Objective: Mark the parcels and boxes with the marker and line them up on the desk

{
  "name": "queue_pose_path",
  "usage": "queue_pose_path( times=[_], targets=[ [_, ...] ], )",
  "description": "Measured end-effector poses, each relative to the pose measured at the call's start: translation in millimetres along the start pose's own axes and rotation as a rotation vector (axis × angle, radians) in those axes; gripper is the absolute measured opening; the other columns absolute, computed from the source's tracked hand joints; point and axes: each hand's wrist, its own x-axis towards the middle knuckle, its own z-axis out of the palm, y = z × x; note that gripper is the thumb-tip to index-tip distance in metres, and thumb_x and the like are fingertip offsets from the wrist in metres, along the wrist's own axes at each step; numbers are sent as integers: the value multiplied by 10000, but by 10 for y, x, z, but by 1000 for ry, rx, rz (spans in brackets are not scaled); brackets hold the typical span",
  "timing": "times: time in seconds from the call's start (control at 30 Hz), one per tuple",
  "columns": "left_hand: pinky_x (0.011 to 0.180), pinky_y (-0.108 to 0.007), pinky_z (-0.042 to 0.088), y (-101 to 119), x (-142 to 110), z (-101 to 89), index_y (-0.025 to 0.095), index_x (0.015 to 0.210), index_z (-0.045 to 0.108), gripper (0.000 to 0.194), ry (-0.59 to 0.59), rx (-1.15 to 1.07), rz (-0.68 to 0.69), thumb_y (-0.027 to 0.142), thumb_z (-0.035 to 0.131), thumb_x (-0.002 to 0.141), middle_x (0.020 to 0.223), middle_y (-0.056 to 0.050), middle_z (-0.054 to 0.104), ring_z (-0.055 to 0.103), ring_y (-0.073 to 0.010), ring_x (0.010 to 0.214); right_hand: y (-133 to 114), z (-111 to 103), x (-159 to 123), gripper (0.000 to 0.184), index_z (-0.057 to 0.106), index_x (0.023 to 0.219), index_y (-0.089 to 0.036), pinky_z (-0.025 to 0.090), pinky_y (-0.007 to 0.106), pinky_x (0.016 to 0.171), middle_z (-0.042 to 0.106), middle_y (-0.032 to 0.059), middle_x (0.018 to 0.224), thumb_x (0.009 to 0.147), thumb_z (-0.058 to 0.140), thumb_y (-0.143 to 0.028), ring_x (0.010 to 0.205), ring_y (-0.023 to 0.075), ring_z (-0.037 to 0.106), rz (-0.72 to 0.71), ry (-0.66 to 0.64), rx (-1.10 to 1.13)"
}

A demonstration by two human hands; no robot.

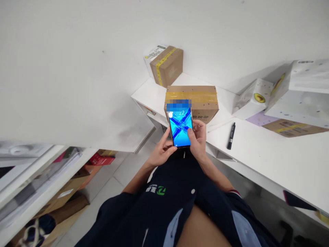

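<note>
Between my two hands is a phone [180, 128] with a lit blue screen; its upper part is blurred out. My left hand [162, 150] grips its lower left edge, thumb at the bottom corner. On the other side, my right hand [198, 139] wraps the right edge, with the thumb over the lower right of the screen. Just beyond the phone stands a cardboard box [203, 103] sealed with yellow tape, partly hidden by the phone. The fingers behind the phone are out of sight.
A smaller taped carton [171, 68] leans in the corner against a white printed box [154, 52]. Rightward on the white desk [267, 154] lie a black marker [231, 136] and white avocado-print boxes [253, 99]. Shelves [48, 164] with cartons stand at lower left.
</note>
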Motion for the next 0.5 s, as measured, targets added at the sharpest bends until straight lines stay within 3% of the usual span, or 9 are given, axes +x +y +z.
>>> queue_pose_path(
  times=[0.07, 0.13, 0.5],
  targets=[
    [711, -281, 553, 25, 13, -13, 305, 1652, 188, 922, -142, -54, -15, 452, 705, 902, 752, 3, 691, 630, -143, 673, 6, -9, -4, 292, 477, 1174, -349, 567, 375, 830, 638, 14, 1049, 947, 599, -487, 948, 206, 659, 3, 11, -3],
    [713, -260, 531, 42, 28, -20, 304, 1658, 111, 928, -201, -65, -1, 425, 674, 931, 764, 9, 689, 624, -135, 690, 9, -20, -7, 296, 480, 1172, -348, 564, 381, 856, 645, 15, 1059, 944, 603, -490, 973, 209, 664, 10, 23, 16],
    [679, -217, 488, 26, 54, 25, 305, 1657, 103, 912, -190, -74, 38, 382, 665, 943, 803, -2, 719, 594, -107, 669, -10, -66, 34, 314, 500, 1151, -337, 549, 349, 807, 637, 7, 1026, 915, 653, -477, 919, 190, 640, 15, 9, 63]
  ],
)
